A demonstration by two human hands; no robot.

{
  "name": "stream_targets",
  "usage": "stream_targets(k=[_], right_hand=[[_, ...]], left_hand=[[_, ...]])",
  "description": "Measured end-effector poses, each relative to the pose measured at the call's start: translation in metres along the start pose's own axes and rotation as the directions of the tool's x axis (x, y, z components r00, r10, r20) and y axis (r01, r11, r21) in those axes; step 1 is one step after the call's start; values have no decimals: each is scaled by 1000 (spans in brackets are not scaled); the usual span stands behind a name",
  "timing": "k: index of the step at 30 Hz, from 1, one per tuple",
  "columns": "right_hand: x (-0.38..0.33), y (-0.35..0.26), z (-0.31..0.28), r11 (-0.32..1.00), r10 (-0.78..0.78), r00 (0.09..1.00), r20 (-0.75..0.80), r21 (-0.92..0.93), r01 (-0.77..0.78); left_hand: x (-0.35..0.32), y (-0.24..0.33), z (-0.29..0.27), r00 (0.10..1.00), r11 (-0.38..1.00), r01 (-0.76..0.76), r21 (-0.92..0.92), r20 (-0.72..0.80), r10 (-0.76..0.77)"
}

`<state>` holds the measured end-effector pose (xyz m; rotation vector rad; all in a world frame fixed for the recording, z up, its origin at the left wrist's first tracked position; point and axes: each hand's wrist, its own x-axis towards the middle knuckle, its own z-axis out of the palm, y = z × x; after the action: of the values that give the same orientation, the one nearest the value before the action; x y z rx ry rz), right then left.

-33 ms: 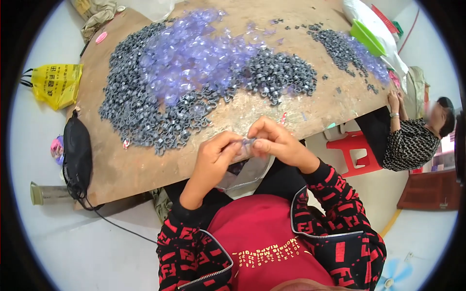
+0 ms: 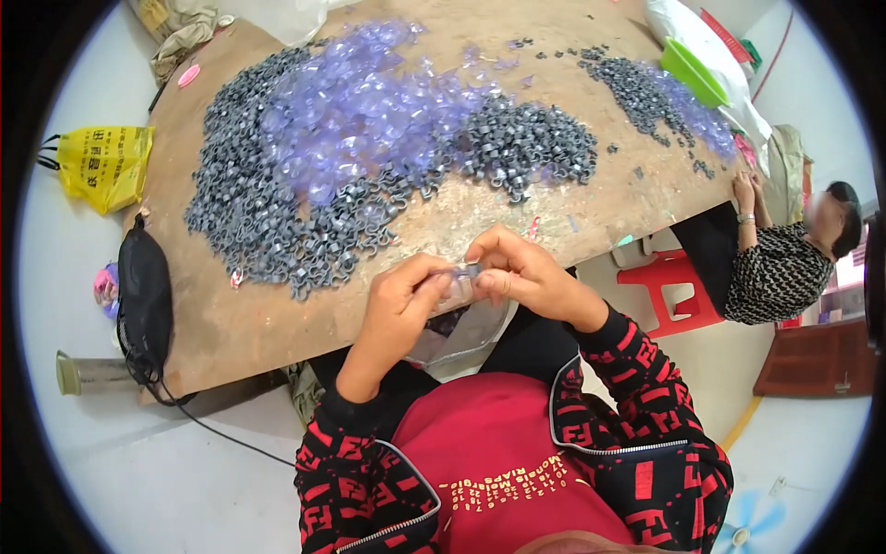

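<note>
Nothing's really shifted since the earlier frame, both hands sit in the same spot over the near edge of the tabletop (image 2: 277, 323). My left hand (image 2: 401, 300) and right hand (image 2: 521, 272) are pinched together on one small grey clip (image 2: 472, 270) with a bit of clear plastic on it, fingertips of both touching it, so both grips are narrow and closed on that piece. It's held in the air just off the tabletop edge, above a clear bag (image 2: 466, 323) in my lap. Further out on the tabletop there's a big heap of grey clips (image 2: 268, 231) with a pile of clear purple cups (image 2: 360, 120) lying on top and in the middle of it. A smaller heap of the same stuff (image 2: 646, 92) sits far right, by a green tray (image 2: 692, 72). Off the left edge: a black pouch (image 2: 143, 295) hanging with a cord, and a yellow bag (image 2: 101, 166) on the floor. Another person (image 2: 784, 268) sits at the right end, next to a red stool (image 2: 674, 286).
</note>
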<state>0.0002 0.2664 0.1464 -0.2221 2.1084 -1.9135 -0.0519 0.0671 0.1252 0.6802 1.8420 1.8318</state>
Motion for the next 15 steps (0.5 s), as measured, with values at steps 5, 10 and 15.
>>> stream_targets(k=[5,10,15], right_hand=[[-52,-2,-135,788,-537,583,-609,-609,89],[-218,-32,-314,87,-907,189,-375,-607,-790],[-307,-11,-353,464,-808,-192,-556,-401,-790]], left_hand=[[-12,-16,-21,980,998,-57,-25,-192,51],[-5,-18,-25,956,989,-80,-122,-290,41],[12,-15,-14,971,962,-104,-253,-235,43]])
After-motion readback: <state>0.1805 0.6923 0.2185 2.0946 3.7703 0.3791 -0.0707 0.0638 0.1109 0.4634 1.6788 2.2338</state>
